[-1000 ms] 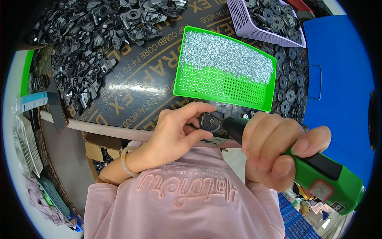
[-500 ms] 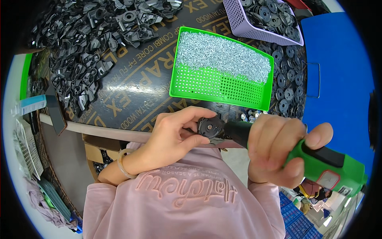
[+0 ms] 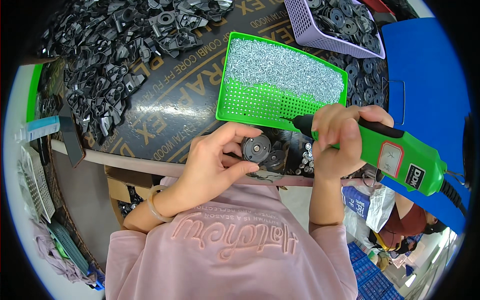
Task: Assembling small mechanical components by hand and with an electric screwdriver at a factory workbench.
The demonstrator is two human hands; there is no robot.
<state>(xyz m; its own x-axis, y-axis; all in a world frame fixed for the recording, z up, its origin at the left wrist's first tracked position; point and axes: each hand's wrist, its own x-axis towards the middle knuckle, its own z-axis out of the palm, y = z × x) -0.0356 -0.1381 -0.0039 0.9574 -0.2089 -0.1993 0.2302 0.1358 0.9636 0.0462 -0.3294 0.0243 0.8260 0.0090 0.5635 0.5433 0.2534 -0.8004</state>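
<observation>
My left hand (image 3: 212, 162) pinches a round black disc part (image 3: 256, 148) with a metal centre between thumb and fingers, close to the table's front edge. In my right hand (image 3: 340, 135) is a green electric screwdriver (image 3: 400, 157), its cord running off to the right. The black nose and thin bit of the screwdriver point left, over the near edge of a green perforated tray (image 3: 250, 119). Small silver screws (image 3: 280, 67) fill the tray's far half. Another dark round part (image 3: 274, 159) lies just right of the held disc, beside several small silver cylinders (image 3: 307, 159).
Piles of black angular plastic parts (image 3: 105, 92) cover the table's left and far left. At the far right stands a lilac basket (image 3: 305, 35) of black discs, with more loose discs (image 3: 370, 95) below it. A blue panel (image 3: 430, 75) borders the right side; another person (image 3: 407, 225) shows at lower right.
The screwdriver has lifted off the disc and swung up toward the tray, its bit now pointing at the tray's near edge. My left hand has tilted the disc, still held.
</observation>
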